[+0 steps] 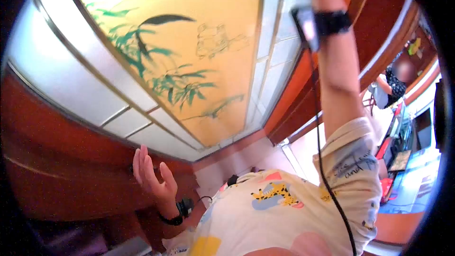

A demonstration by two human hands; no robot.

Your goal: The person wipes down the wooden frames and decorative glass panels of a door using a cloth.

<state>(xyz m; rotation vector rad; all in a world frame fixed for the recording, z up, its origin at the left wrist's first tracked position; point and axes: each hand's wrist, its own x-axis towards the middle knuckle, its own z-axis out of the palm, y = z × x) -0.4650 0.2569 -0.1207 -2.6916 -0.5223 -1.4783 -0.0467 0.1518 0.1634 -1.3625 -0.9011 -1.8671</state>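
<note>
My left hand (155, 175) is raised at the lower left beside dark brown wood (80, 180), its fingers stretched out and nothing in it. A black band (177, 212) circles that wrist. My right arm (337, 76) reaches up past the top edge, so the right hand is out of the picture. Strapped to its wrist is a device on a black band (332, 22), and a black cable (318, 123) hangs from it. Between the arms stands a yellow panel (189, 66) painted with green leaves, framed by pale glass strips (71, 66).
At the right, a person (395, 83) in dark patterned clothing is seated in the background. Near them are a blue-topped table (410, 189) with red items and a dark screen (423, 128). Reddish-brown wood (303, 90) borders the panel.
</note>
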